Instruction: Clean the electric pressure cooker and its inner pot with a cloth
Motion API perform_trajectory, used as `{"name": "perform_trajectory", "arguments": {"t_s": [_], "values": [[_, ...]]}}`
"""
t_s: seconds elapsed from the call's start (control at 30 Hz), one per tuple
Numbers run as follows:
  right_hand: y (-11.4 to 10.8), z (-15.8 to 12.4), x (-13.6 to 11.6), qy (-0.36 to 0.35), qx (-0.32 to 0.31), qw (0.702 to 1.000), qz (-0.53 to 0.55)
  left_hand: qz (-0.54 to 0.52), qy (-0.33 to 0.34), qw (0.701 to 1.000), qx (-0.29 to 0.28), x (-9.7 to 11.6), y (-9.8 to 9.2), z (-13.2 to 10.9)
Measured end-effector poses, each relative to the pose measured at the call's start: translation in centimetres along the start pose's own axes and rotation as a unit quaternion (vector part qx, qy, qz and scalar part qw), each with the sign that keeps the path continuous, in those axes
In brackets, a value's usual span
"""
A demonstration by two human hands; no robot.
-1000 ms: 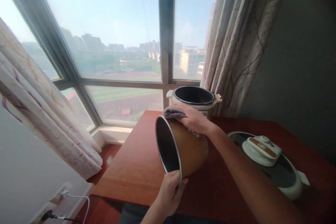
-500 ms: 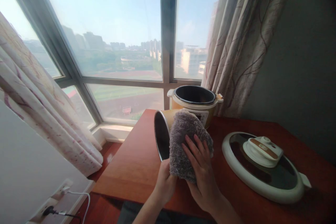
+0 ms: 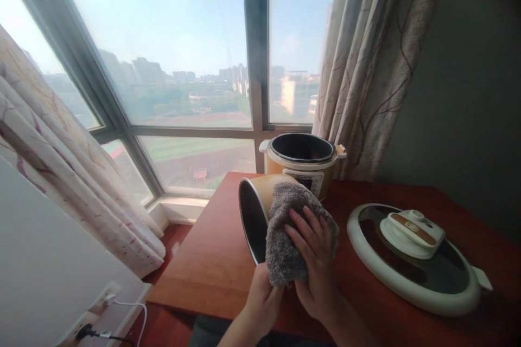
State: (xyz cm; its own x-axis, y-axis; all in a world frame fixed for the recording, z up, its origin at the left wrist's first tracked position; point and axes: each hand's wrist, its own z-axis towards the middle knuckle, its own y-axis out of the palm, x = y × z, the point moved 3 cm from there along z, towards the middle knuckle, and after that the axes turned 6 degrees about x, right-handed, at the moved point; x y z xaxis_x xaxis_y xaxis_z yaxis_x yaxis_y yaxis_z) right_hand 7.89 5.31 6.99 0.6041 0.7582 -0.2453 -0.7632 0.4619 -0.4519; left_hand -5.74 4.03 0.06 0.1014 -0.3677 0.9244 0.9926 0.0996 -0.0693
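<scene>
Left hand: clenched on the lower rim of a gold-walled round metal inner pot, dark-lined. The inner pot is tipped on its side, mouth facing left, above the near part of the red-brown wooden table.

Right hand: flat, fingers spread, not closed. It presses a grey shaggy cloth against the inner pot's outer wall.

Handling, judged:
- Inner pot: stiff thin metal, probably light while empty. Smooth wall, likely slippery. The rolled rim is the sure hold, with a second palm on the wall to stop it rolling.
- Cloth: soft and limp, moulds to the curve and adds friction. Take it anywhere in a bunch.

Counts:
- Inner pot, one.
- Cloth, one.
- Gold-and-white cooker body, one, open-topped, at the table's far edge.
- White-rimmed round lid with a knob, one, lying flat at right, well apart from the hands.
- Patterned curtains, two, flanking the window.
</scene>
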Motion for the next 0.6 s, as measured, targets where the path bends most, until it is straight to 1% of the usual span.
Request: {"name": "perform_trajectory", "arguments": {"t_s": [0.1, 0.17, 0.27, 0.37, 0.4, 0.47, 0.5, 0.6], "values": [[-1.1, 3.0, -0.1, 0.005, -0.018, 1.0, 0.018, 0.035, 0.042, 0.996, -0.071, 1.1, 0.4, -0.3], [-1.8, 5.4, 0.0, 0.02, -0.054, 0.998, 0.023, 0.058, 0.074, 0.989, -0.111, 1.4, 0.7, -0.7], [-2.4, 8.9, 0.2, 0.04, -0.118, 0.992, 0.032, 0.104, 0.136, 0.973, -0.157, 1.2, 1.0, -1.4], [-2.1, 11.8, 0.8, 0.056, -0.167, 0.983, 0.045, 0.133, 0.206, 0.952, -0.185, 0.9, 1.2, -2.0], [-1.8, 12.5, 0.9, 0.058, -0.184, 0.98, 0.049, 0.135, 0.218, 0.948, -0.189, 0.9, 1.2, -2.1], [-1.1, 13.3, 1.1, 0.054, -0.203, 0.976, 0.053, 0.135, 0.212, 0.95, -0.184, 0.8, 1.2, -2.1], [-0.8, 13.4, 1.1, 0.048, -0.198, 0.978, 0.051, 0.134, 0.197, 0.955, -0.176, 0.8, 1.1, -2.1], [-0.5, 13.1, 0.7, 0.018, -0.154, 0.987, 0.039, 0.12, 0.152, 0.973, -0.127, 0.8, 1.0, -1.9]]}}
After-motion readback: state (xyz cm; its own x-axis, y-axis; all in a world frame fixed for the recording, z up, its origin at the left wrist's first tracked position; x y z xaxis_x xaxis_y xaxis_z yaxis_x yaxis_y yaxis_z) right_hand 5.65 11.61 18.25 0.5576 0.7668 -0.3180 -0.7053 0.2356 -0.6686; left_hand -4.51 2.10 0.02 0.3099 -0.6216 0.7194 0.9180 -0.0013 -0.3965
